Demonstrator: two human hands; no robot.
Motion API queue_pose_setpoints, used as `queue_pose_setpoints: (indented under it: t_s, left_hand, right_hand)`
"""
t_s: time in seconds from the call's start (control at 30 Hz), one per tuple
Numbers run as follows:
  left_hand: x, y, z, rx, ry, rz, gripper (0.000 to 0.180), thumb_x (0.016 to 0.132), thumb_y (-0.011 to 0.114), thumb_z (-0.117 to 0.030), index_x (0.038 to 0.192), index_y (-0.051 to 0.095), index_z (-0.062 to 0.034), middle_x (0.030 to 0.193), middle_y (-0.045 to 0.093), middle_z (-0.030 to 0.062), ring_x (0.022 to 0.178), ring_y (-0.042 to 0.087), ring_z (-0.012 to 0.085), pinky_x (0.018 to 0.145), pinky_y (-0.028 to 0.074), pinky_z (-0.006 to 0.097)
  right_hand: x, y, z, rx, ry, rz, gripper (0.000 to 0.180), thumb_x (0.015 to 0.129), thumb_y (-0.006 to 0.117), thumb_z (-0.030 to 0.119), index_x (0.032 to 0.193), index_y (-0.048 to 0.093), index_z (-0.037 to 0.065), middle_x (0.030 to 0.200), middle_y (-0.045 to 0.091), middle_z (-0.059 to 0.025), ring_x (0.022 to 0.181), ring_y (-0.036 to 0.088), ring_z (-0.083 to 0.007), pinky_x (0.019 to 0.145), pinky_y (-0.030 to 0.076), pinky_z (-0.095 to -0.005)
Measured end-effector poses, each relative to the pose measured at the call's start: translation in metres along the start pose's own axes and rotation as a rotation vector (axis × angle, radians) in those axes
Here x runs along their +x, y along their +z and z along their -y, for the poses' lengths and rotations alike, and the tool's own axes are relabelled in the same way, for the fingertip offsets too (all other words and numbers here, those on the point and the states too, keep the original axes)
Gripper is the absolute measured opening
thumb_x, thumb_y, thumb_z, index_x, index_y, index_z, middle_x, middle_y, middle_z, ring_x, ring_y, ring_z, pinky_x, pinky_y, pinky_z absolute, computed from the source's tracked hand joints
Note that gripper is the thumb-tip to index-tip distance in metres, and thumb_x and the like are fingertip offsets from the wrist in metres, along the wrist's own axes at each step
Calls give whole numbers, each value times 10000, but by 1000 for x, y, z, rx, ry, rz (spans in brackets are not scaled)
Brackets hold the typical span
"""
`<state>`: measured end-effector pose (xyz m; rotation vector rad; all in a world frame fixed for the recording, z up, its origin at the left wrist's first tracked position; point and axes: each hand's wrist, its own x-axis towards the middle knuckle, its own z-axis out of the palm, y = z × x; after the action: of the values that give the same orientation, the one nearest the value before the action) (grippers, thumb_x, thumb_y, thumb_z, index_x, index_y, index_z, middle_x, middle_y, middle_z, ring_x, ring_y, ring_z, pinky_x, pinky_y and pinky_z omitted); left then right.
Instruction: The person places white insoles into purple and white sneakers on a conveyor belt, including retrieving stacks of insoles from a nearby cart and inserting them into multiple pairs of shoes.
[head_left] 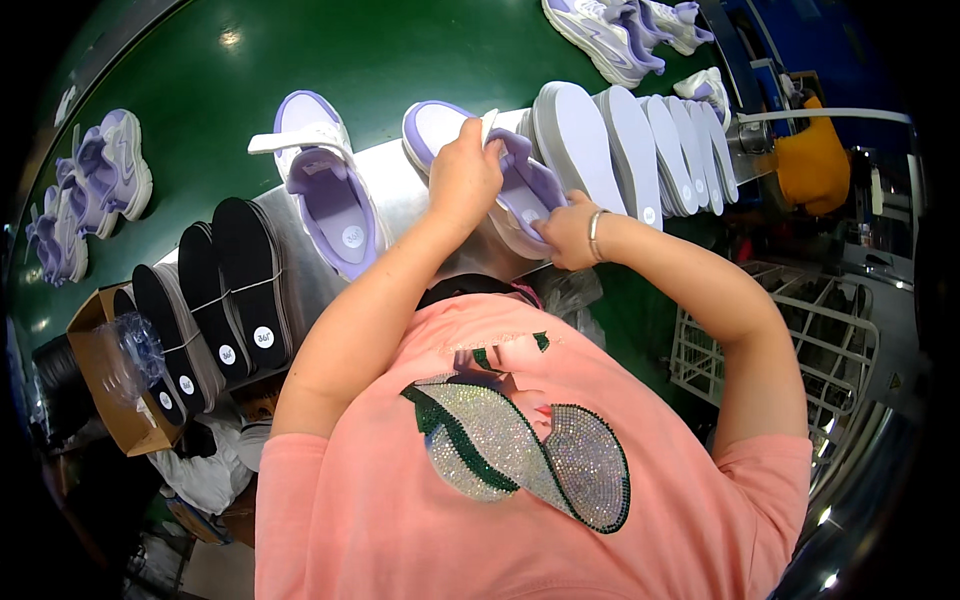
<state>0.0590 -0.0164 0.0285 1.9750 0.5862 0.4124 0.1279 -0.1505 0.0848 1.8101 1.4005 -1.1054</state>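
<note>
A white and lilac sneaker (524, 190) lies toe-away in front of me, its lilac insole with a round white sticker showing inside. My left hand (466, 175) is closed on the white strap at its throat, covering part of the upper. At the heel, my right hand (572, 232) grips the collar, with the fingertips at the inner edge. To the left rests a matching sneaker (340, 205), its white strap folded out sideways. Just right of the held sneaker, pale lilac insoles with grey sides (578, 140) lean in a row.
Bundled black insoles (245, 265) stand at the left, beside a cardboard box (120, 395) with clear plastic. More sneakers sit on the green conveyor belt (330, 45) at far left (125, 165) and far right (605, 40). A white wire rack (790, 335) stands at right.
</note>
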Motion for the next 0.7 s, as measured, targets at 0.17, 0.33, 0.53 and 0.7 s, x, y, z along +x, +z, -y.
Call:
queue_pose_setpoints:
  t_s: [0.17,0.33,0.53,0.7]
  left_hand:
    - [-6,-12,-11,-22,-7,62,345,790,552,-211,1041,434,-7,811,582,236,753,572,392,662,449,418]
    - [-32,-76,-21,48,114,-109,410,773,601,-125,1118,416,-3,947,541,146,831,540,204,741,433,299]
    - [-43,-72,-12,1,-91,46,510,756,619,-195,1162,402,23,973,551,200,889,561,265,735,452,334]
    - [-33,-13,4,-116,-84,37,630,696,610,-205,1196,334,62,1134,399,267,1049,413,384,910,335,386]
  right_hand:
    - [10,14,-2,20,-11,-64,414,687,496,155,1080,493,23,828,617,-153,837,591,-288,864,324,-424]
    - [3,2,19,285,10,-179,339,709,501,187,989,531,-1,931,602,-181,916,572,-309,815,379,-433]
    - [8,0,22,263,-54,-248,314,767,460,299,866,562,19,762,603,-195,800,584,-340,961,114,-580]
    - [-16,-15,0,779,-138,-996,215,783,459,69,945,583,2,751,600,-159,755,599,-252,705,456,-318]
